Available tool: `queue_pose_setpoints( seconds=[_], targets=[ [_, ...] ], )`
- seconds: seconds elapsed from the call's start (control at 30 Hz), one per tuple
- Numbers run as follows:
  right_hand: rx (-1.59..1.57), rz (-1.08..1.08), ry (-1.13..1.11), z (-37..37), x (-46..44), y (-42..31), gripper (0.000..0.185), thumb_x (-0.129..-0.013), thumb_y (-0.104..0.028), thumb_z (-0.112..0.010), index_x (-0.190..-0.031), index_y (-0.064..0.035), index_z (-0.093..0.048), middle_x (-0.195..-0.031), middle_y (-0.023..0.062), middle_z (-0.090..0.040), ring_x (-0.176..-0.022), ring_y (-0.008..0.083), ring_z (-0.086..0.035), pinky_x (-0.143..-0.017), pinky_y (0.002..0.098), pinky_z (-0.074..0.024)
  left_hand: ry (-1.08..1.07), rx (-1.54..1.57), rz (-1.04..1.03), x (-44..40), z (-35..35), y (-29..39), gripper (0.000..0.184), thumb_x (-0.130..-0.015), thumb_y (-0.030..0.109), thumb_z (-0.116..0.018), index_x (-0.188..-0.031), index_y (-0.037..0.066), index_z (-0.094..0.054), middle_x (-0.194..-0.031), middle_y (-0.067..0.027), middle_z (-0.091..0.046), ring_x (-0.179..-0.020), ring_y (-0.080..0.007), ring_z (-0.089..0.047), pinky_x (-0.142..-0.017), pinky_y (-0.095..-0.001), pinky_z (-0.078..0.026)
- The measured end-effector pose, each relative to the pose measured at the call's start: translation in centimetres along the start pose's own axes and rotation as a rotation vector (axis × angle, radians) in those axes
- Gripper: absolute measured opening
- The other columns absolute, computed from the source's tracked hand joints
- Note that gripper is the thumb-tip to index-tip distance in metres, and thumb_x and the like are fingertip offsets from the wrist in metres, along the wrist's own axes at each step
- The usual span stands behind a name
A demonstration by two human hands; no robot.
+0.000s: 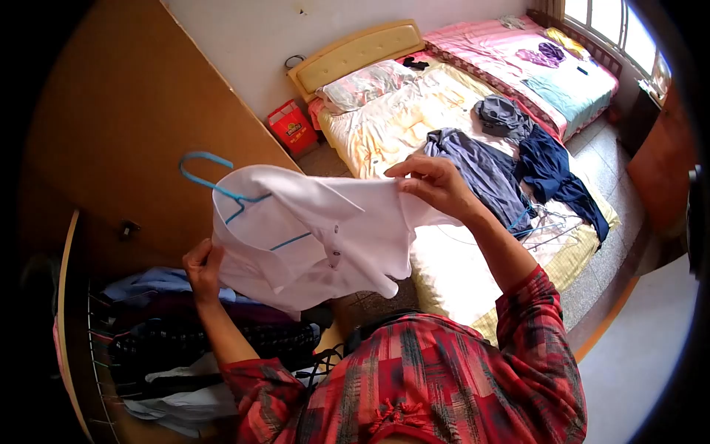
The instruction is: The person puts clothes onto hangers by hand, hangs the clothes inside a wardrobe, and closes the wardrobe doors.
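Note:
A white collared shirt hangs on a blue hanger, held up in front of my chest. The hanger's hook sticks out above the collar, and parts of its frame show inside the open neck. My left hand grips the shirt at its left side, near the collar and shoulder. With thumb and fingers pinched, my right hand holds the shirt's other shoulder. Buttons show down the shirt front, which is partly folded over.
Hanging clothes fill an open wardrobe at lower left, beside a large wooden door. On the bed lie a grey garment, dark blue clothing and loose hangers. A red box stands near the headboard.

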State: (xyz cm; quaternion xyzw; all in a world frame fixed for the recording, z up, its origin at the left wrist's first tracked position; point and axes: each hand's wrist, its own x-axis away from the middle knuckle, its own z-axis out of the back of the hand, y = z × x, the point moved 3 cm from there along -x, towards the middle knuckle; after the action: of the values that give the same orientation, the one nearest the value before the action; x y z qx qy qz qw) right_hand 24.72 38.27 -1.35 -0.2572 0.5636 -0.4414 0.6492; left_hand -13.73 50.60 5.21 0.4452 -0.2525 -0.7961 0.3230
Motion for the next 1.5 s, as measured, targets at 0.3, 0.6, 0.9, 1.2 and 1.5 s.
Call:
queue_pose_setpoints(
  seconds=[0.3, 0.6, 0.9, 1.2, 1.5],
  targets=[
    [-0.31, -0.366, -0.6, -4.9, -1.8, -0.8, 0.04, -0.091, -0.038, -0.05, -0.102, -0.0013, -0.062, -0.083, -0.0001, -0.058, -0.078, 0.0075, -0.049, -0.07, 0.0253, -0.041, -0.051, -0.063, -0.132, 1.3, 1.7, 0.1, 0.01, -0.075, 0.001, -0.059, -0.069, -0.003, -0.052, -0.057, 0.0016, -0.036, -0.054, -0.0062, -0.034, -0.049, -0.0232, -0.024],
    [-0.036, -0.159, -0.12, -4.4, -0.7, -0.7, 0.023, -0.09, -0.02, -0.054, -0.086, 0.0022, -0.057, -0.069, 0.0071, -0.054, -0.066, 0.0137, -0.051, -0.061, 0.0296, -0.0417, -0.074, -0.281, -0.14, 2.5, 2.1, 1.0, 0.012, -0.077, 0.004, -0.064, -0.075, -0.005, -0.056, -0.058, -0.0004, -0.04, -0.055, -0.0081, -0.036, -0.049, -0.024, -0.026],
    [0.625, 0.207, 0.24, -2.3, -0.9, -3.3, 0.014, -0.076, -0.013, -0.066, -0.086, -0.0042, -0.061, -0.074, 0.0097, -0.057, -0.062, 0.0217, -0.058, -0.055, 0.031, -0.0458, 0.055, -0.119, -0.019, 3.1, 2.5, -0.2, 0.011, -0.077, 0.002, -0.063, -0.084, -0.006, -0.061, -0.062, -0.0022, -0.05, -0.058, -0.0088, -0.042, -0.051, -0.0237, -0.032],
    [0.729, 0.33, -0.101, -6.9, -3.6, -6.8, 0.036, -0.076, -0.011, -0.064, -0.11, -0.0016, -0.054, -0.094, 0.0144, -0.059, -0.081, 0.0307, -0.058, -0.068, 0.0353, -0.0465, 0.083, 0.161, 0.116, 3.0, 1.2, 0.4, 0.018, -0.08, 0.014, -0.065, -0.083, -0.003, -0.067, -0.069, -0.0004, -0.062, -0.064, -0.0065, -0.05, -0.058, -0.0212, -0.039],
    [0.212, 0.019, -0.148, -8.5, -4.2, -6.4, 0.015, -0.084, -0.008, -0.056, -0.096, 0.0001, -0.061, -0.078, 0.0104, -0.062, -0.062, 0.0169, -0.058, -0.059, 0.0282, -0.0468, 0.114, 0.098, 0.127, 4.1, 0.0, 1.7, 0.021, -0.078, 0.022, -0.07, -0.074, 0.001, -0.067, -0.064, -0.0003, -0.061, -0.061, -0.0051, -0.05, -0.056, -0.0201, -0.038]
  ],
)
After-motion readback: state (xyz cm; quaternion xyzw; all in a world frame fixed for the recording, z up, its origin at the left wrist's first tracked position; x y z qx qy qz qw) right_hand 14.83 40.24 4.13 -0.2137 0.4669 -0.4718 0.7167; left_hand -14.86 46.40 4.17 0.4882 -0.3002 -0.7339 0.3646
